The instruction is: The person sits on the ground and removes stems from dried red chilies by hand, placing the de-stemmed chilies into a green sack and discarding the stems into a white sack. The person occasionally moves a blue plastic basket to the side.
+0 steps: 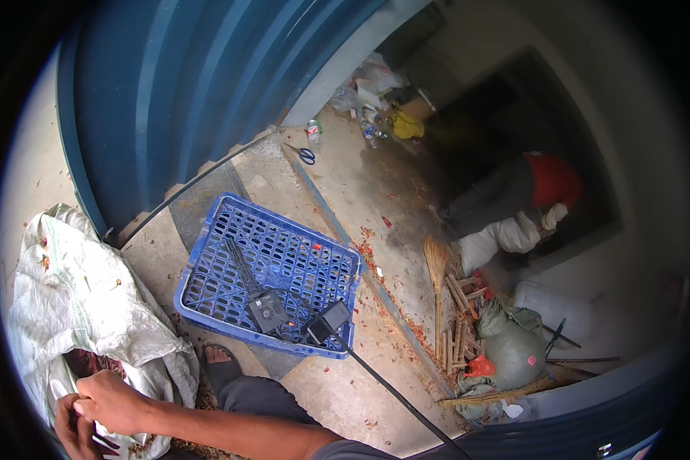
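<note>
At the lower left, my right hand point(112, 402) is curled, its thumb and fingers meeting the fingers of my left hand point(76, 426). Both hands are at the mouth of a white woven plastic sack point(86, 293). Whatever lies between the fingers is hidden. Dark red dried plant pieces point(95, 362) show through the sack's opening. A blue plastic crate point(276, 253) rests on the floor ahead. Inside it is a black device point(267, 310) with a strap, and a black box-shaped part point(329, 322) sits over its near edge, with a black cable point(402, 397) running from it.
A blue corrugated metal door point(167, 103) stands ahead. Scissors point(306, 155) and a plastic bottle point(314, 135) are near its end. At right are a straw broom point(436, 264), wooden pieces point(457, 345) and a full green sack point(514, 345). Another person point(552, 181) bends over a white sack point(494, 241).
</note>
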A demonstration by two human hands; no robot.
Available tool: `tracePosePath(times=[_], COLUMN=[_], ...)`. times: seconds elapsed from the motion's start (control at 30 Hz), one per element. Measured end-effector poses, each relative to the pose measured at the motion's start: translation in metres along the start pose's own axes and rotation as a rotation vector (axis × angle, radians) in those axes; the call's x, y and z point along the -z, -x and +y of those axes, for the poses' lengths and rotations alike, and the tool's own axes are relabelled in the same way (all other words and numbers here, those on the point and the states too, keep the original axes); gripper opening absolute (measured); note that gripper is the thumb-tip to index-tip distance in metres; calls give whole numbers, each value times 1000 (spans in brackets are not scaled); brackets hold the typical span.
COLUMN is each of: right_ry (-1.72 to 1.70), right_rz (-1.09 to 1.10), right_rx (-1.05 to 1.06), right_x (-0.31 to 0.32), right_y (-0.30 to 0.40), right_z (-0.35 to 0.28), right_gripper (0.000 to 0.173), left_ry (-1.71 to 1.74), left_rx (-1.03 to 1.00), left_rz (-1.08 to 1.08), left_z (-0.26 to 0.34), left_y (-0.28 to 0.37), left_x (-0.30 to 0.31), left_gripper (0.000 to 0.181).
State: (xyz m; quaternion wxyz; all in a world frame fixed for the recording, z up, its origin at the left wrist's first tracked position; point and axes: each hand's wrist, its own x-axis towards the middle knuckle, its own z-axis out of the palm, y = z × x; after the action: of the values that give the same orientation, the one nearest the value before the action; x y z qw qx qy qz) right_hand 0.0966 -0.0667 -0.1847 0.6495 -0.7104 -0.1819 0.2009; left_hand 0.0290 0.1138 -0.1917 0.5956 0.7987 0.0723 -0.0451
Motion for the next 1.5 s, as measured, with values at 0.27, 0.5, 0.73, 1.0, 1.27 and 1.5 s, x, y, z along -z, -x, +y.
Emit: tracePosePath(times=[0.27, 0.5, 0.73, 1.0, 1.27, 1.5], right_ry=[131, 387, 292, 367, 355, 535], right_rz=[101, 232, 236, 236, 159, 232], right_rx=[148, 123, 163, 179, 213, 335], right_x=[-8, -7, -9, -13, -11, -23], right_y=[-2, 2, 2, -4, 3, 14], right_z=[21, 28, 33, 41, 43, 47], right_gripper=[17, 12, 10, 12, 7, 5], left_ry=[52, -24, -52, 25, 41, -314], left_rx=[205, 104, 145, 174, 186, -153], left_rz=[-98, -42, -15, 3, -17, -76], left_z=[5, -18, -8, 8, 3, -56], left_y=[1, -12, -10, -7, -2, -14], left_x=[13, -4, -13, -22, -15, 8], left_gripper=[39, 36, 31, 34, 34, 30])
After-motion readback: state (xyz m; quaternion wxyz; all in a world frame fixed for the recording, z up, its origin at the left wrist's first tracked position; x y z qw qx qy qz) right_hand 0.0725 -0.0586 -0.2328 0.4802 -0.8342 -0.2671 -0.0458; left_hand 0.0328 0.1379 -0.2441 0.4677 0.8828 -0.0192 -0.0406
